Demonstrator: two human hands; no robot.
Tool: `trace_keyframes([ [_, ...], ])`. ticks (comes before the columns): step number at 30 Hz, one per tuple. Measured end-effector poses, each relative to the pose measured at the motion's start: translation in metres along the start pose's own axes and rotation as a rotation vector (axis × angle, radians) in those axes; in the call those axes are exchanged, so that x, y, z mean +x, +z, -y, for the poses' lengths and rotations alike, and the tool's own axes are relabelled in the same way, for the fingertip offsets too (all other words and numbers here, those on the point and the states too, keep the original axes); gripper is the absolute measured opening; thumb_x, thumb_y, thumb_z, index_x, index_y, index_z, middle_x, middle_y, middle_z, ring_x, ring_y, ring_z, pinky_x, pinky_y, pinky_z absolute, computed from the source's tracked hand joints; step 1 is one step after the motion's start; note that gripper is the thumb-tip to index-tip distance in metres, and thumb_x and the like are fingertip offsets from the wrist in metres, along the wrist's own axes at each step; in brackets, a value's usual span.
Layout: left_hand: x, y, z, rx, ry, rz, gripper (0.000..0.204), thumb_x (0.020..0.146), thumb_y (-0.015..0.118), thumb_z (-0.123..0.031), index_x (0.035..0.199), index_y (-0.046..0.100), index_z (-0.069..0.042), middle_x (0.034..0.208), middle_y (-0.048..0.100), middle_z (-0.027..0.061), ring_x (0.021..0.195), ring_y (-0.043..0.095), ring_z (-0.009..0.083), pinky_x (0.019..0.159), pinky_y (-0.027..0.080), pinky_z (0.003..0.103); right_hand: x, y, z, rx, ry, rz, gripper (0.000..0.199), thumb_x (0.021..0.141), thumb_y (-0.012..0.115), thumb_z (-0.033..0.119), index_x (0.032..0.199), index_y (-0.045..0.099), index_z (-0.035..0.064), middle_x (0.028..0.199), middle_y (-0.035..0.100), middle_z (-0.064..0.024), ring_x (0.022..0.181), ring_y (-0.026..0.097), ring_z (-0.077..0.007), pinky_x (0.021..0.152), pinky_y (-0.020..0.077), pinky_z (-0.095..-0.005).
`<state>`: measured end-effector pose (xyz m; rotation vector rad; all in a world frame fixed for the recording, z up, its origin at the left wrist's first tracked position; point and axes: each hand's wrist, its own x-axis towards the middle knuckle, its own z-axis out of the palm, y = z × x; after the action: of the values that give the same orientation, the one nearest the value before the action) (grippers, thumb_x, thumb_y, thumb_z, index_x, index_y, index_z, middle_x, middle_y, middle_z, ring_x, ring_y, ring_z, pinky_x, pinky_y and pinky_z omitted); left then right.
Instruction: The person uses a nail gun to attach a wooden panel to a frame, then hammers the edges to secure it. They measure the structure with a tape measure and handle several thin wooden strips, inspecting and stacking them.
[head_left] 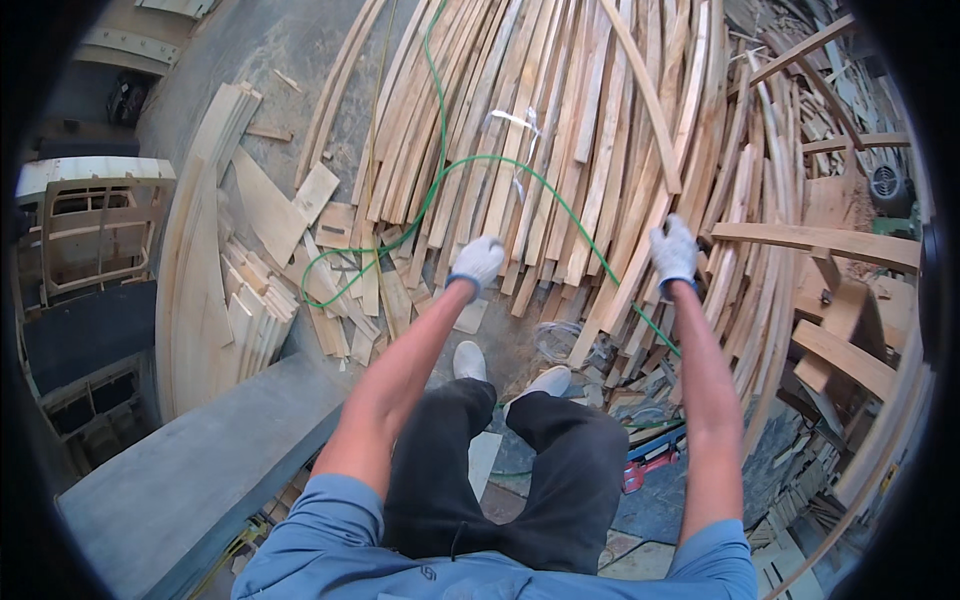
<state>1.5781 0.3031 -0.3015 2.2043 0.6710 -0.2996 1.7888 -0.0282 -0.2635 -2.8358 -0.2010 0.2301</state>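
Both hands wear white gloves and reach forward over a large pile of long wooden strips (560,120). My left hand (478,260) is curled closed near the strips' near ends, and nothing shows sticking out of it. Farther right, my right hand (673,252) has its thumb and fingers apart, beside a pale wooden strip (636,262). Whether its palm touches wood cannot be made out. A thin green hose (545,183) loops across the pile between the hands. A white strap (512,120) lies loose on the strips beyond them.
Stacked curved boards (190,250) lean at the left, above a long grey bench top (215,480). Wooden offcuts (345,310) litter the floor. Curved wooden parts (815,245) jut in from the right, near a motor (887,182). A red tool (650,467) lies by my right leg.
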Motion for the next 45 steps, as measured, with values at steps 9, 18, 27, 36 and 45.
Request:
trace_keyframes([
  [9, 0.096, -0.034, 0.046, 0.402, -0.224, -0.086, 0.042, 0.09, 0.054, -0.029, 0.126, 0.059, -0.009, 0.11, 0.07, 0.0242, 0.105, 0.067, 0.0437, 0.092, 0.052, 0.054, 0.088, 0.013, -0.037, -0.237, -0.118, -0.321, 0.058, 0.09, 0.066, 0.037, 0.135, 0.057, 0.002, 0.14, 0.056, -0.0216, 0.13, 0.051, -0.0393, 0.111, 0.0412, -0.0469],
  [18, 0.155, -0.061, 0.109, 0.467, -0.31, -0.131, 0.057, 0.089, 0.055, -0.033, 0.141, 0.05, -0.01, 0.126, 0.065, 0.0265, 0.114, 0.064, 0.044, 0.098, 0.05, 0.052, 0.117, 0.026, -0.028, -0.222, 0.016, -0.115, 0.056, 0.092, 0.06, 0.05, 0.123, 0.06, 0.0045, 0.112, 0.069, -0.0236, 0.107, 0.064, -0.0425, 0.092, 0.0515, -0.0532],
  [27, 0.177, -0.031, 0.163, 0.482, -0.211, -0.377, 0.026, 0.093, 0.058, -0.026, 0.111, 0.064, -0.009, 0.108, 0.07, 0.021, 0.101, 0.069, 0.0418, 0.083, 0.055, 0.054, 0.134, 0.057, -0.025, -0.273, 0.009, -0.199, 0.051, 0.086, 0.071, 0.044, 0.113, 0.059, 0.0014, 0.099, 0.07, -0.0245, 0.099, 0.067, -0.0416, 0.084, 0.0562, -0.0522],
  [36, 0.023, -0.114, 0.231, 0.475, -0.151, -0.477, 0.023, 0.092, 0.054, -0.023, 0.103, 0.067, -0.008, 0.093, 0.07, 0.0234, 0.086, 0.067, 0.0445, 0.076, 0.052, 0.056, 0.071, 0.015, 0.088, -0.003, -0.126, 0.071, 0.055, 0.085, 0.063, 0.054, 0.103, 0.069, 0.0021, 0.075, 0.071, -0.0164, 0.074, 0.072, -0.0328, 0.072, 0.0577, -0.0467],
  [45, -0.162, -0.101, 0.336, 0.466, -0.471, -0.229, 0.031, 0.095, 0.055, -0.031, 0.111, 0.066, -0.007, 0.105, 0.068, 0.0264, 0.099, 0.065, 0.0465, 0.085, 0.05, 0.055, -0.032, 0.04, 0.175, 0.21, -0.746, 0.671, 0.061, 0.095, 0.055, 0.057, 0.111, 0.069, -0.0003, 0.101, 0.071, -0.0248, 0.096, 0.07, -0.0378, 0.087, 0.0542, -0.0466],
])
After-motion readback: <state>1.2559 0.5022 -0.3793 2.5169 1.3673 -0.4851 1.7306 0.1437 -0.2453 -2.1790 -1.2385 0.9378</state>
